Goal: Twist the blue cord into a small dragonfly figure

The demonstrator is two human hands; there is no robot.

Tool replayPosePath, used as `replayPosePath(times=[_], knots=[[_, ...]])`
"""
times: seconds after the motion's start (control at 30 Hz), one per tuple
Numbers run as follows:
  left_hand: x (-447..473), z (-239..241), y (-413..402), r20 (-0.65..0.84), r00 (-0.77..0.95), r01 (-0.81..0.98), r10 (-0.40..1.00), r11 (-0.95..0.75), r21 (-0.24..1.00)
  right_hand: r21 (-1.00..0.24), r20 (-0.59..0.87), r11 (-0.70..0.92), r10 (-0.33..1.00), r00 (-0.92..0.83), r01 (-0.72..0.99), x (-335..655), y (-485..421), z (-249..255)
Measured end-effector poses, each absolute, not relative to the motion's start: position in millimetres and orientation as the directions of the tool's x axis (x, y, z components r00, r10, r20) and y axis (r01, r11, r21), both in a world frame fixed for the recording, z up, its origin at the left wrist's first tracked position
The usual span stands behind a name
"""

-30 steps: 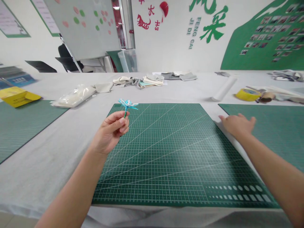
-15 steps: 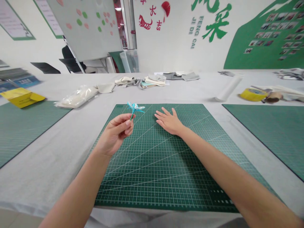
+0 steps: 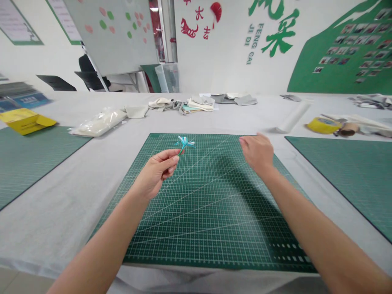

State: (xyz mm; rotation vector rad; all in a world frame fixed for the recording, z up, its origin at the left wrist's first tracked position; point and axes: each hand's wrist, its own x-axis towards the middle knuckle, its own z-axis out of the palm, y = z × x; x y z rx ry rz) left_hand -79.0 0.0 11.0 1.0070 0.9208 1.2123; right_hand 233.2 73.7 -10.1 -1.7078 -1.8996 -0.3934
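A small blue artificial flower [image 3: 184, 141] with white-speckled petals and a green stem is pinched between the thumb and fingers of my left hand [image 3: 162, 168]. The petals point up and away from me, above the far left part of the green cutting mat [image 3: 196, 228]. My right hand [image 3: 259, 152] is raised over the mat's far right part, apart from the flower, with its fingers curled in. It is slightly blurred, and nothing shows in it.
Cloth pieces [image 3: 199, 103] lie along the back of the white-covered table. A plastic bag [image 3: 99, 122] and yellow card [image 3: 26, 121] are at left. At right are a white roll [image 3: 294, 117], yellow tape [image 3: 323, 125] and another cutting mat [image 3: 346, 171].
My right hand has moved right and lifted from the mat, going from spread fingers to curled ones. My left hand has shifted slightly right with the flower, which has turned a little.
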Motion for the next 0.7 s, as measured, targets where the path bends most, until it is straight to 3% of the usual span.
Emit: replayPosePath(times=[0.1, 0.17, 0.2, 0.27, 0.3, 0.37, 0.43, 0.5, 0.6, 0.7], knots=[[-76.5, 8.8, 0.4, -0.027, 0.113, -0.25, 0.993, 0.055, 0.967, -0.542, 0.457, 0.268, 0.889, 0.012, 0.796, 168.3, 41.9, -0.8], [-74.0, 7.7, -0.2, -0.019, 0.103, -0.211, 0.995, 0.04, 0.977, -0.781, 0.383, 0.396, 0.915, -0.13, 0.483, 125.6, 22.0, -0.4], [-72.7, 7.2, -0.7, -0.013, 0.099, -0.187, 0.995, 0.031, 0.982, -0.882, 0.322, 0.369, 0.926, -0.198, 0.292, 108.1, 13.6, -1.7], [-70.1, 6.3, -1.7, 0.005, 0.088, -0.138, 0.996, 0.007, 0.99, -0.976, 0.214, 0.212, 0.921, -0.324, -0.041, 84.2, 1.0, -6.3], [-69.0, 5.8, -2.1, 0.017, 0.077, -0.115, 0.997, -0.008, 0.993, -0.983, 0.171, 0.135, 0.916, -0.364, -0.123, 78.2, -3.1, -8.9], [-67.4, 5.2, -2.7, 0.036, 0.049, -0.075, 0.998, -0.032, 0.997, -0.993, 0.108, 0.085, 0.939, -0.326, -0.085, 76.6, -7.7, -13.3], [-66.8, 5.0, -2.7, 0.042, 0.025, -0.051, 0.999, -0.04, 0.998, -0.965, 0.188, 0.226, 0.951, -0.246, 0.133, 83.9, -9.0, -15.2], [-66.7, 5.2, -2.6, 0.04, 0.012, -0.042, 0.999, -0.04, 0.998, -0.814, 0.361, 0.427, 0.903, -0.234, 0.393, 93.4, -9.1, -14.7], [-66.7, 6.0, -2.7, 0.042, 0.003, -0.011, 0.999, -0.042, 0.999, -0.467, 0.463, 0.567, 0.811, -0.359, 0.679, 102.3, -9.3, -12.1], [-66.0, 6.0, -2.8, 0.056, -0.002, 0.067, 0.998, -0.055, 0.996, -0.13, 0.507, 0.579, 0.737, -0.448, 0.805, 103.6, -10.4, -9.8]])
